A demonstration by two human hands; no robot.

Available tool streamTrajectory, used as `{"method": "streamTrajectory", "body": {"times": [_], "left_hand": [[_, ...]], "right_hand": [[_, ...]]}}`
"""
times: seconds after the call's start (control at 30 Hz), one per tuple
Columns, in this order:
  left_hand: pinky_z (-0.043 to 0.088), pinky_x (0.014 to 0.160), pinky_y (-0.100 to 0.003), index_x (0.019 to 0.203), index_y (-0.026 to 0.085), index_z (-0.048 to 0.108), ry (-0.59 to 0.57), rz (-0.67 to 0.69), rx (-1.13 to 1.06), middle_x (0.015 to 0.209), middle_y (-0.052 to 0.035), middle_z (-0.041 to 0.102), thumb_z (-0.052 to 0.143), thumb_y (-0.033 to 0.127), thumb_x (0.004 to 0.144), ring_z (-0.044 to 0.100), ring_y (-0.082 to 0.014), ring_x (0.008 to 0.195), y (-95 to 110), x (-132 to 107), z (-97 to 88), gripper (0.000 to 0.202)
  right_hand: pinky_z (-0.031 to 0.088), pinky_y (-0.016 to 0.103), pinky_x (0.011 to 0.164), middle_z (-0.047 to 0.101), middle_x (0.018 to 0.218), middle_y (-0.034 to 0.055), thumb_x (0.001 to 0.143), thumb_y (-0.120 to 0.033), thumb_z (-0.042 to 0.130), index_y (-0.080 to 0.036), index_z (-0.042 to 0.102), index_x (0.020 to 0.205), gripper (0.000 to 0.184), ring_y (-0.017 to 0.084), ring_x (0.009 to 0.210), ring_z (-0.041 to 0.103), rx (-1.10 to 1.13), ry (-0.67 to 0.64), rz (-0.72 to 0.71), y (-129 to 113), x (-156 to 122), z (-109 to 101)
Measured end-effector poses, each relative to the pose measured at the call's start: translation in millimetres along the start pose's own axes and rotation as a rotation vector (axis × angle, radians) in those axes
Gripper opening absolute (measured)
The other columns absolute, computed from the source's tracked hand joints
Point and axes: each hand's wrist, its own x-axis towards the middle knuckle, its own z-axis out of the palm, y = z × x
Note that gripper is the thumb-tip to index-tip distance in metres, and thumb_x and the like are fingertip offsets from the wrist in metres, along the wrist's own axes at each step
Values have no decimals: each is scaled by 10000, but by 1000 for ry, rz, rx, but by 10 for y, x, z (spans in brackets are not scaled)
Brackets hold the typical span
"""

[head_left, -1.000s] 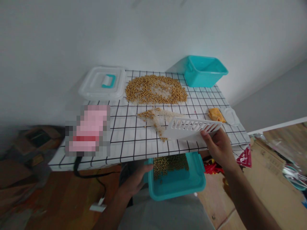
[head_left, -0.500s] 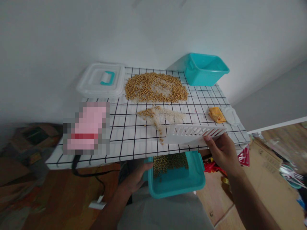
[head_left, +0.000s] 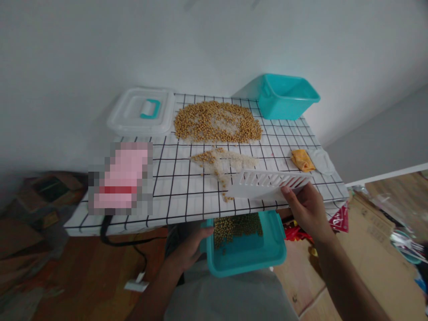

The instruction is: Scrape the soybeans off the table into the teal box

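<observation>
Soybeans (head_left: pixel 205 157) and pale, rice-like grains (head_left: pixel 243 160) lie in a ragged spread on the checked tablecloth (head_left: pixel 187 191), and a white slotted panel (head_left: pixel 257 191) stands on its long side just in front of them. The right hand (head_left: pixel 308 208) pinches that panel near its right end, thumb on the near face and the other fingers behind it. Below the table's front edge, the left hand (head_left: pixel 190 246) is closed on the left rim of the teal tub (head_left: pixel 245 268), thumb over the lip; its remaining fingers are hidden. The tub's far part is tucked under the table, with beans (head_left: pixel 224 229) heaped at that end — whether the darker ones are another kind or merely shaded, I cannot tell.

The step in hand looks like scraping: the panel serves as a blade, the tub as a catcher. The next move calls for the panel's lower side to be set beyond the spread and drawn toward the front edge, low against the cloth, while the tub is held level right beneath. Loose beans could roll around the panel's left end, so a slight angle would help. A larger mixed pile (head_left: pixel 194 127) sits farther back — untouched by either hand.
</observation>
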Motion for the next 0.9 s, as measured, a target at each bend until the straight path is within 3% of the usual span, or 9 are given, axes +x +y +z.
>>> {"method": "streamTrajectory", "body": {"times": [0.23,0.37,0.57,0.8,0.9], "left_hand": [[544,852,-340,842,238,710,-69,37,-51,903,-42,781,750,337,668,707,-283,988,160,-106,138,204],[551,835,-353,840,220,719,-110,46,-68,799,-31,781,724,319,701,727,-282,921,185,-109,183,170],[546,741,-287,763,222,714,-101,10,-69,691,10,767,708,330,776,727,-202,711,38,-14,54,109],[549,713,-299,703,224,696,-120,31,-67,639,12,737,727,331,740,699,-202,640,105,-80,114,117],[548,756,-320,724,236,705,-102,32,-52,679,-7,747,729,339,725,719,-241,760,126,-99,131,106]], "right_hand": [[540,405,843,706,1054,82,895,-396,657,-233,625,1077,246,276,1021,652,26,3,63,21,-94,-43],[536,407,847,709,1028,77,896,-388,660,-232,630,1077,241,273,997,661,10,-10,60,39,-153,-77],[550,370,778,716,994,70,898,-371,662,-233,636,1051,207,259,962,669,-8,3,36,25,-206,-120],[574,364,734,726,964,72,905,-378,650,-235,623,1059,212,260,937,685,31,21,17,-30,-200,-85],[571,381,773,719,934,70,907,-374,647,-237,628,1042,194,272,988,674,21,9,9,-78,-177,-29]]}}
